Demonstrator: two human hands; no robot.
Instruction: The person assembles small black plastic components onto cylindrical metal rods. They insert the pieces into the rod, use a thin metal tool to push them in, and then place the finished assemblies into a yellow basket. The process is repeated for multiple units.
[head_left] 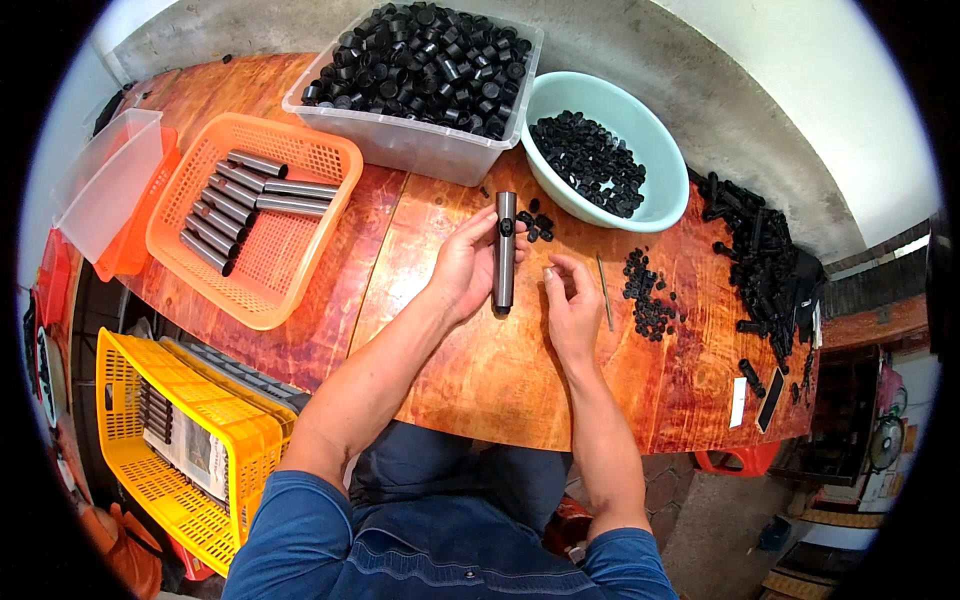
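My left hand (pixel 467 264) is wrapped round a grey metal tube (pixel 505 262), held nearly upright above the wooden table (pixel 430 370). The tube has a black oval piece in its side near the upper end and a dark lower end. Just to the right of it, my right hand (pixel 572 312) is closed, thumb and fingertips drawn together; anything between them is too small to make out. Behind the tube lie several loose black oval pieces (pixel 540 222). A thin metal rod (pixel 605 292) rests beside my right hand, with a scatter of small black pieces (pixel 650 300) farther right.
At the back stand a clear bin (pixel 420 150) of black caps and a pale green basin (pixel 655 200) of small black parts. Similar tubes lie in an orange basket (pixel 255 305) at left. Black parts (pixel 750 250) are heaped at right. A yellow crate (pixel 190 390) stands lower left.
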